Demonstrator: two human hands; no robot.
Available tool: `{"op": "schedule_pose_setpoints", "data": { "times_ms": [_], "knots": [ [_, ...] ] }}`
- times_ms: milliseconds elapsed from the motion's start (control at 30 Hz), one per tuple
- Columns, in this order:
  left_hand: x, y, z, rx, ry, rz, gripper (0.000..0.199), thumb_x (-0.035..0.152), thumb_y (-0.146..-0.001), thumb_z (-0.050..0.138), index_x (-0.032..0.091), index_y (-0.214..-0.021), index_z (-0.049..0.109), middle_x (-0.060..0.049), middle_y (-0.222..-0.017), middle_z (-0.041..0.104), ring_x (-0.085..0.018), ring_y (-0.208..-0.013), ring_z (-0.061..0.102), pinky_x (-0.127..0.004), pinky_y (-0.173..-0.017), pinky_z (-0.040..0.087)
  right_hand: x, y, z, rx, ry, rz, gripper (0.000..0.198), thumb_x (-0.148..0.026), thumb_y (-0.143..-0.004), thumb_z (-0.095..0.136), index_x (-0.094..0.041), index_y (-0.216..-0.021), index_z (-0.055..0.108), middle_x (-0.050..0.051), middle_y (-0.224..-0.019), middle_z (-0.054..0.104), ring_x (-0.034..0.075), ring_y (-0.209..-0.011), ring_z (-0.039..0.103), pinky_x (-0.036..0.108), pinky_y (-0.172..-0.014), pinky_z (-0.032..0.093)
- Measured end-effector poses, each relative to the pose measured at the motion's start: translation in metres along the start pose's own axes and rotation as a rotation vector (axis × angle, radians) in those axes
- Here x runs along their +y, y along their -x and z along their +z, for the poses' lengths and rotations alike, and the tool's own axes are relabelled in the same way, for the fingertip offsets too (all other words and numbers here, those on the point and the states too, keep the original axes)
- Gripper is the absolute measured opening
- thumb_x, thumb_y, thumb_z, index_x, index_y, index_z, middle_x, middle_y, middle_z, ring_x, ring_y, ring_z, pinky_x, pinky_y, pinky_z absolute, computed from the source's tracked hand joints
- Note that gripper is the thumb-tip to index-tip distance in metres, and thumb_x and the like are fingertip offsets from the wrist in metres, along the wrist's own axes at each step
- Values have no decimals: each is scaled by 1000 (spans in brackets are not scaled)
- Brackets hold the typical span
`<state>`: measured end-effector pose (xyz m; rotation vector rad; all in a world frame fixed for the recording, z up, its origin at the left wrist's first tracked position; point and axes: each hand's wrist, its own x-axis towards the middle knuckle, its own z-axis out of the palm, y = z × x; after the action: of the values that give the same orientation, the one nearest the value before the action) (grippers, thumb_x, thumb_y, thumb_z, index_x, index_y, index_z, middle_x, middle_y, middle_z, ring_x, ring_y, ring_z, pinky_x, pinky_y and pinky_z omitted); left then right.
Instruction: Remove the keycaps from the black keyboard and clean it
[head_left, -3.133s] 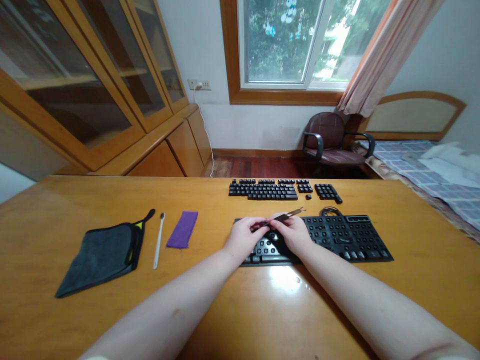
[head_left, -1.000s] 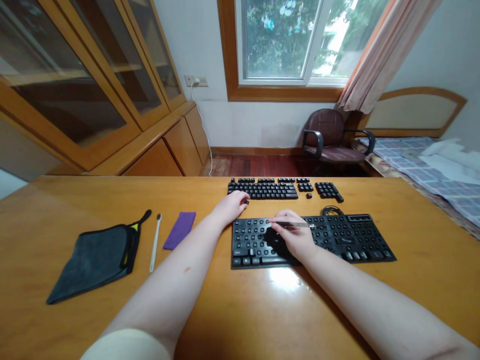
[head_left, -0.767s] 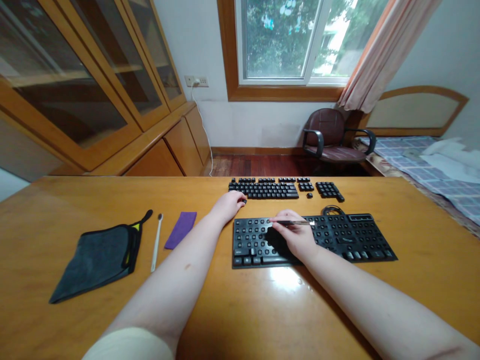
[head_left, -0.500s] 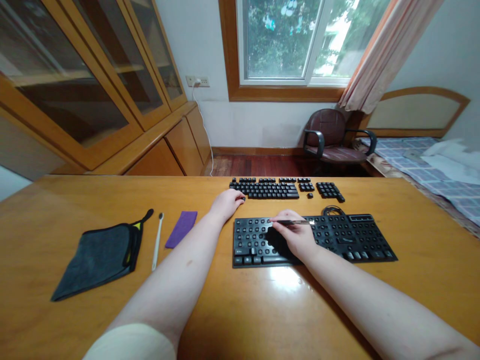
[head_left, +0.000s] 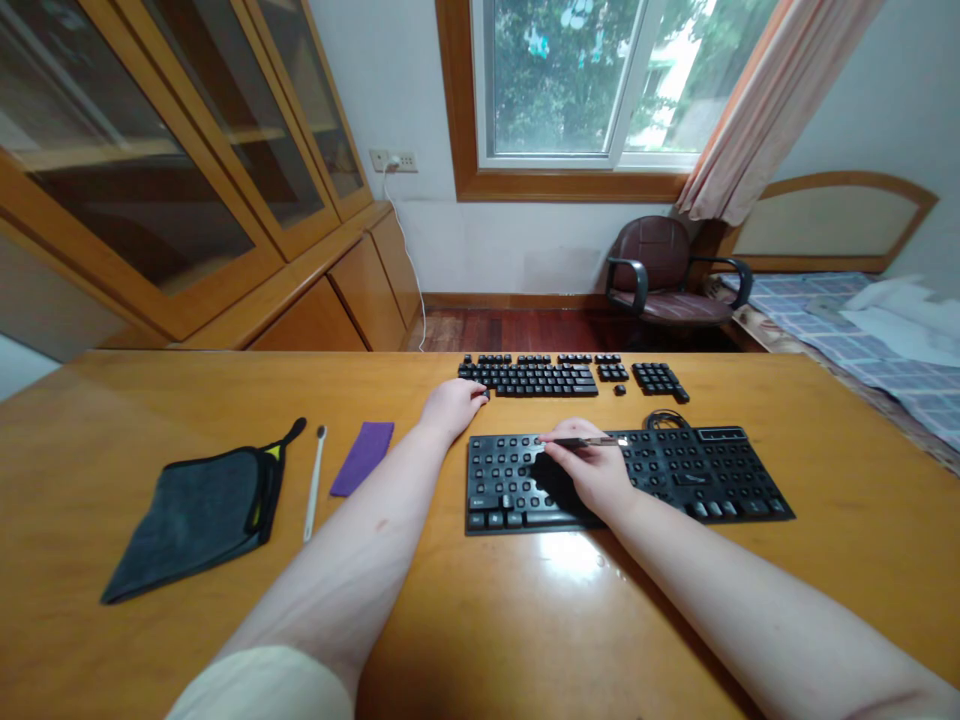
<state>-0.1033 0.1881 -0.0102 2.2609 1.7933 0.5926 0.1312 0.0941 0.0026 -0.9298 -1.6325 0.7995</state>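
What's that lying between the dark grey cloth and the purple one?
A toothbrush with a pale handle lies between the dark grey cloth and the purple cloth, as the head view shows.

Back from the fingers (head_left: pixel 478 393) of the left hand (head_left: pixel 450 408), the wrist and forearm (head_left: pixel 337 590) are bare as far as a pale cream sleeve (head_left: pixel 266 685), its plain hem curving round the arm at the end farthest from those fingers. Between the fingers and the hem, the forearm bears one small oval mark (head_left: pixel 382 525). The right hand (head_left: pixel 598 472) is bare too, and the right forearm (head_left: pixel 742 590) broadens away from the fingers, with a faint crease (head_left: pixel 886 704) far behind them. Fingernails are too small to make out.
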Motion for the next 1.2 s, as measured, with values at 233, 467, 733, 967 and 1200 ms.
{"op": "schedule_pose_setpoints", "data": {
  "times_ms": [233, 467, 733, 967, 1200],
  "knots": [
    [2, 0, -2, 13, 35, -29, 29, 30, -77, 60, 21, -104, 66, -4, -91, 70, -19, -81, 63, -28, -73, 48, -1, 0, 0, -3, 18, -14, 12, -30, -81, 63, -23, -84, 72, 3, -77, 64, 17, -75, 60, 32, -71, 49],
    [1, -1, -1, 1, 11, 2, 16, 29, -78, 58, 23, -89, 68, -4, -94, 68, -19, -87, 61, -28, -77, 46, -2, -1, -1, -3, 27, -15, 11, -28, -81, 62, -23, -84, 71, 3, -77, 64, 17, -74, 61, 31, -71, 49],
    [5, -3, 4, -9, -8, -16, 17, 30, -79, 58, 24, -92, 66, -2, -92, 68, -18, -82, 60, -26, -72, 45, -2, 0, 0, -11, 39, -5, 11, -28, -81, 62, -22, -83, 71, 4, -76, 64, 17, -74, 60, 32, -71, 50],
    [9, -3, 5, -14, -27, -26, 18, 31, -80, 57, 24, -94, 65, -3, -92, 67, -18, -83, 60, -26, -73, 45, -2, -1, 0, -6, 28, 6, 11, -28, -80, 62, -22, -83, 71, 3, -76, 63, 16, -73, 60, 31, -70, 49],
    [10, -3, 4, -9, -34, -20, 15, 30, -80, 56, 24, -92, 64, -3, -92, 66, -18, -83, 60, -27, -72, 45, -3, -1, 0, -14, 34, -7, 10, -26, -81, 62, -22, -83, 71, 3, -76, 63, 16, -73, 59, 30, -69, 49]
  ]
}}
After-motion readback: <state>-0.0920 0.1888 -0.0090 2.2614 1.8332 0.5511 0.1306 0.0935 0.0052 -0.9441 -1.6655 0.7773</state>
